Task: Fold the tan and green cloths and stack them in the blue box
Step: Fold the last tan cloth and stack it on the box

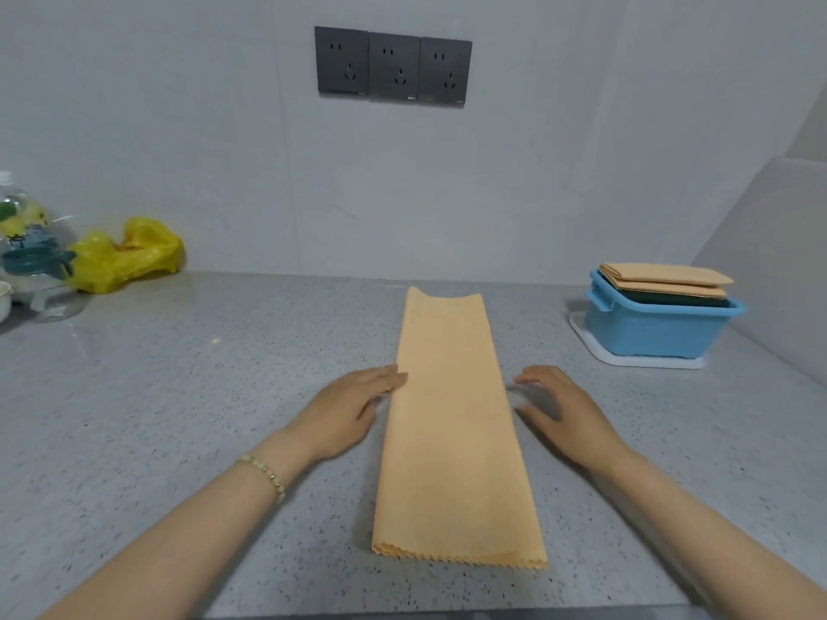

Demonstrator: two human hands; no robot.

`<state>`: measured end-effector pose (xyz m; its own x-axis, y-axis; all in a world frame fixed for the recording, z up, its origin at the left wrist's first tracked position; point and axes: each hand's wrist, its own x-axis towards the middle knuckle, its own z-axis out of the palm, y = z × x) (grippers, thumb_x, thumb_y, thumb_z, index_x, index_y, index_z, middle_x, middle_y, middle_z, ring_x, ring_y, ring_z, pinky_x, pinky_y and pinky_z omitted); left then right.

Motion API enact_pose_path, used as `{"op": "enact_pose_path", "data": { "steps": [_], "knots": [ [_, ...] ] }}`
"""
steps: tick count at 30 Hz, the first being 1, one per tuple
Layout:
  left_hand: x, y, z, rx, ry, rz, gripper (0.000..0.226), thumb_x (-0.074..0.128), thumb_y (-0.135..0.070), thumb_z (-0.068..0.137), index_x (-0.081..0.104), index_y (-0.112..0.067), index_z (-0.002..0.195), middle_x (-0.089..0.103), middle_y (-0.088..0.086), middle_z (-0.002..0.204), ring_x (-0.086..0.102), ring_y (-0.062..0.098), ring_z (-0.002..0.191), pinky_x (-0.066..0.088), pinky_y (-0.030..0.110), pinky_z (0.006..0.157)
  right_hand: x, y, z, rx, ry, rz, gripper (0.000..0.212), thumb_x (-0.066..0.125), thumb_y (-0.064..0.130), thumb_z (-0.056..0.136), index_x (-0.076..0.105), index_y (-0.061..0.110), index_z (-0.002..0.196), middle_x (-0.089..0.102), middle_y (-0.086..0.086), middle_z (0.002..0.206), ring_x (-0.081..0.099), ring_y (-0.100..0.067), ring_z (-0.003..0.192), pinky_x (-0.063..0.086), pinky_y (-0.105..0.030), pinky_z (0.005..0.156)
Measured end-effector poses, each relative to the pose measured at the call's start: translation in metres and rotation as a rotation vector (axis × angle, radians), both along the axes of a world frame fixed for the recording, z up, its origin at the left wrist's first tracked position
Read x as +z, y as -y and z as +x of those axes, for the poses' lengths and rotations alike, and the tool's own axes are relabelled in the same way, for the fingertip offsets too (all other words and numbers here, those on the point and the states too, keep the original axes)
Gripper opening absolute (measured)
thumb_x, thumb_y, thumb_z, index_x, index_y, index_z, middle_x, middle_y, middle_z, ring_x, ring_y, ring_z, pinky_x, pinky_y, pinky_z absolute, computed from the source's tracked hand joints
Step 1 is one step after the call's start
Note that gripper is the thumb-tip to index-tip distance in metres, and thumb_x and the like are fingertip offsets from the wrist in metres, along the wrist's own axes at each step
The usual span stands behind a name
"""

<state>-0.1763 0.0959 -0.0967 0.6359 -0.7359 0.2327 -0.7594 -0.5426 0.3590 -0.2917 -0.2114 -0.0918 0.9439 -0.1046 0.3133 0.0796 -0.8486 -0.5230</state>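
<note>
In the head view, your left hand [353, 409], fingers straight and together, touches the long tan fabric cloth [454, 431] at frame centre, your right hand [564, 411] hovers loosely curved beside it, so an uneven lift could skew its layers, and the blue plastic box [658, 333] at right already looks overfull

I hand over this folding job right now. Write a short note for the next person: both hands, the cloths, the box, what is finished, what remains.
Left hand: open, straight fingers touch the left edge of the tan cloth strip.
Right hand: open, beside the strip's right edge, holds nothing.
The strip lies flat on the counter, folded lengthwise.
Blue box: at the right on a white tray; inside, folded tan cloths on a green cloth.
Done: those are stacked. Left: fold the strip shorter, add it to the stack.
</note>
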Motion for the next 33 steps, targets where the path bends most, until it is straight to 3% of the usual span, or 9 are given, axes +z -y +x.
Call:
{"op": "enact_pose_path", "data": {
  "steps": [4,7,9,13,17,21,24,28,33],
  "knots": [
    [0.000,-0.020,0.001,-0.079,0.310,0.209,0.045,0.040,-0.028,0.101,0.035,-0.036,0.145,0.033,-0.014,0.151,0.035,0.007,0.138,0.024,0.022,0.111,0.014,0.004,-0.022,0.269,0.144,-0.570,0.046,0.075,0.022,0.080,0.062,0.024,0.125,0.057,0.007,0.133,0.059,-0.013,0.115,0.048,-0.029,0.094],
    [0.003,-0.012,-0.010,-0.230,0.531,0.281,0.054,0.076,-0.030,0.080,0.058,-0.025,0.131,0.059,-0.005,0.131,0.062,0.013,0.112,0.053,0.026,0.088,0.015,-0.011,-0.024,0.426,0.324,-0.767,0.046,0.083,0.013,0.069,0.070,0.016,0.113,0.067,0.001,0.119,0.067,-0.017,0.105,0.055,-0.038,0.087],
    [0.001,-0.008,-0.014,-0.244,0.565,0.308,0.069,0.088,-0.016,0.063,0.062,-0.022,0.127,0.064,-0.003,0.125,0.066,0.013,0.107,0.056,0.025,0.081,0.015,-0.021,-0.020,0.492,0.350,-0.793,0.050,0.086,0.005,0.063,0.072,0.015,0.109,0.069,0.002,0.115,0.067,-0.017,0.103,0.057,-0.038,0.084],
    [-0.008,-0.004,-0.012,-0.195,0.434,0.441,0.069,0.049,-0.003,0.096,0.020,-0.032,0.150,0.025,-0.008,0.156,0.028,0.013,0.142,0.027,0.029,0.112,0.013,-0.024,-0.018,0.513,0.328,-0.689,0.044,0.090,0.007,0.054,0.077,0.018,0.095,0.074,0.006,0.099,0.072,-0.012,0.087,0.060,-0.031,0.071],
    [-0.001,-0.008,-0.018,-0.261,0.498,0.081,0.040,0.079,-0.023,0.077,0.070,-0.030,0.114,0.069,-0.010,0.115,0.068,0.010,0.097,0.054,0.021,0.075,0.007,-0.015,-0.020,0.363,0.048,-0.411,0.027,0.069,0.024,0.085,0.070,0.028,0.112,0.066,0.016,0.116,0.061,0.003,0.105,0.050,-0.018,0.089],
    [0.001,-0.004,-0.019,0.022,0.058,-0.136,0.010,0.063,-0.033,0.089,0.073,-0.037,0.091,0.071,-0.009,0.089,0.060,0.008,0.082,0.044,0.024,0.071,0.008,-0.016,-0.010,0.155,-0.116,0.106,0.013,0.065,0.029,0.088,0.075,0.023,0.083,0.071,0.015,0.079,0.062,0.006,0.073,0.045,-0.016,0.070],
    [0.004,0.010,-0.011,0.247,-0.300,-0.366,0.026,0.061,-0.039,0.090,0.067,-0.028,0.067,0.066,-0.008,0.068,0.057,0.008,0.065,0.042,0.025,0.063,0.006,-0.024,0.004,0.034,-0.097,0.432,0.042,0.058,0.045,0.087,0.059,0.012,0.060,0.052,0.006,0.056,0.044,-0.006,0.055,0.032,-0.022,0.058],
    [0.001,0.031,-0.006,0.420,-0.387,-0.397,0.028,0.061,-0.036,0.091,0.065,-0.024,0.065,0.052,-0.016,0.051,0.046,0.001,0.052,0.033,0.018,0.053,0.000,-0.032,0.030,-0.230,-0.036,0.370,0.031,0.066,0.028,0.087,0.062,0.004,0.068,0.054,-0.005,0.058,0.045,-0.015,0.055,0.034,-0.027,0.056],
    [-0.007,0.038,0.001,0.508,-0.366,-0.367,0.030,0.060,-0.038,0.091,0.064,-0.025,0.065,0.046,-0.015,0.051,0.042,0.000,0.049,0.031,0.019,0.052,-0.010,-0.039,0.040,-0.374,0.032,0.257,0.015,0.067,0.023,0.083,0.063,0.017,0.070,0.060,0.002,0.062,0.053,-0.013,0.059,0.039,-0.026,0.054]
  ]
}}
